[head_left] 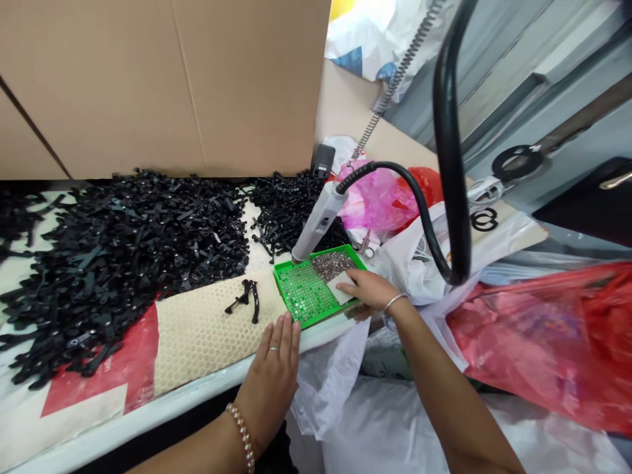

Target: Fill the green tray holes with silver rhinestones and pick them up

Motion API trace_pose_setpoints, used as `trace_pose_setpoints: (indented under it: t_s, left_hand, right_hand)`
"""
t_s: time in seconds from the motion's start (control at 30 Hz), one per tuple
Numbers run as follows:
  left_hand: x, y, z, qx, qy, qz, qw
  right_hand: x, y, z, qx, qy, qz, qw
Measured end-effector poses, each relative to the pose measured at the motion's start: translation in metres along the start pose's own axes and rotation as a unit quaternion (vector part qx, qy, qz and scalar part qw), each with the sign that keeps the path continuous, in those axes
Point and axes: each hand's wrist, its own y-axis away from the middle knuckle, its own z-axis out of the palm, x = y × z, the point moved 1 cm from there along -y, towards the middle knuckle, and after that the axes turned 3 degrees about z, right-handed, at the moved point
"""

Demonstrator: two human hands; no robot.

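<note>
A bright green tray with rows of small holes lies at the table's front edge. Tiny metal pieces are heaped in its far right corner, and many more sit in the holes. My right hand grips a flat whitish card over the tray's right part. Flat against the tray's near left corner rests my left hand, fingers stretched out and holding nothing. Left of the tray, a few black plastic pieces lie on a beige honeycomb-patterned mat.
A grey electric screwdriver hangs from a coiled spring above the tray's far left corner, its black cable looping right. Big piles of black plastic pieces spread left. A cardboard box stands behind. Pink and red bags lie right.
</note>
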Motion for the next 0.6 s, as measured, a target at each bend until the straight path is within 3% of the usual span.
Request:
trace_pose_setpoints:
  t_s: [0.07, 0.13, 0.23, 0.37, 0.47, 0.6]
  left_hand:
    - [0.0, 0.0, 0.001, -0.004, 0.002, -0.002, 1.0]
    - [0.001, 0.0, 0.003, -0.008, 0.005, -0.001, 1.0]
    - [0.001, 0.0, 0.004, -0.005, 0.004, -0.003, 1.0]
    - [0.0, 0.0, 0.001, 0.003, -0.004, -0.003, 1.0]
    - [0.0, 0.0, 0.0, -0.002, -0.01, -0.003, 1.0]
    - [0.001, -0.001, 0.001, -0.011, 0.001, 0.001, 1.0]
  right_hand:
    - [0.008, 0.0, -0.006, 0.014, 0.0, 0.027, 1.0]
    - [0.001, -0.001, -0.005, 0.042, 0.0, 0.026, 0.999]
    - [-0.03, -0.004, 0.008, 0.08, -0.004, -0.025, 0.996]
    - [-0.062, -0.014, 0.023, 0.067, 0.002, -0.059, 0.996]
    - [-0.052, -0.022, 0.019, 0.089, 0.012, -0.018, 0.996]
    - [-0.015, -0.027, 0.005, 0.114, 0.025, 0.043, 0.992]
